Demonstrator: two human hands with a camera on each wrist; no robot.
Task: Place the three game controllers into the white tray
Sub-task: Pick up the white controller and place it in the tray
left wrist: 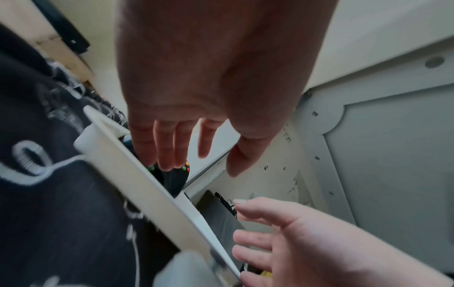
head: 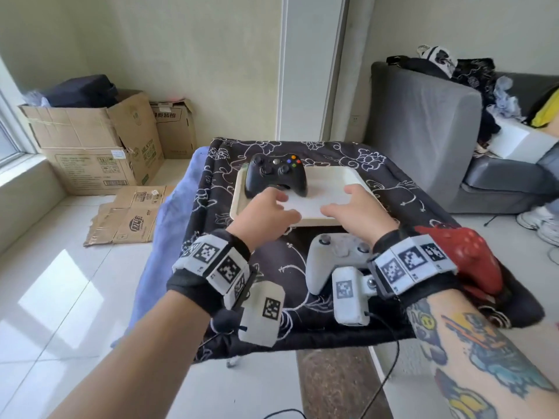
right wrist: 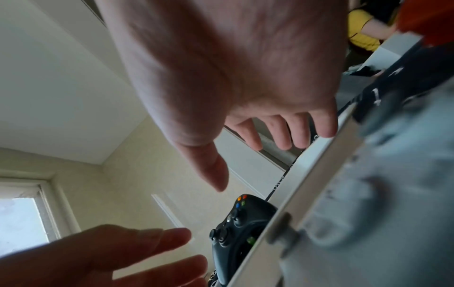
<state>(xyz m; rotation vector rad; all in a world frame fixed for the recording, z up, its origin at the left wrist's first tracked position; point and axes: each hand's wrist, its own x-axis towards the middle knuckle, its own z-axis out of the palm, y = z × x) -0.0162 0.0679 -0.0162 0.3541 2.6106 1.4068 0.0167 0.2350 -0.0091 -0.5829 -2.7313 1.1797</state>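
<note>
A black controller [head: 275, 173] lies in the far left of the white tray [head: 332, 176]. On the dark cloth in front of the tray sits a white controller [head: 329, 258], partly under my right wrist. A red controller [head: 465, 252] lies to its right, partly hidden by the wrist band. My left hand [head: 281, 207] and right hand [head: 341, 204] hover side by side over the tray's near edge, fingers relaxed and spread, holding nothing. In the right wrist view the right hand [right wrist: 258, 167] is empty above the tray rim [right wrist: 294, 194], with the black controller [right wrist: 240, 229] beyond.
A small table under a black floral cloth [head: 242, 267] bears everything. Cardboard boxes [head: 90, 140] stand on the floor at the left. A grey sofa [head: 423, 131] with clothes is at the right, and shoes [head: 538, 222] lie beside it. A cable [head: 387, 373] hangs off the front.
</note>
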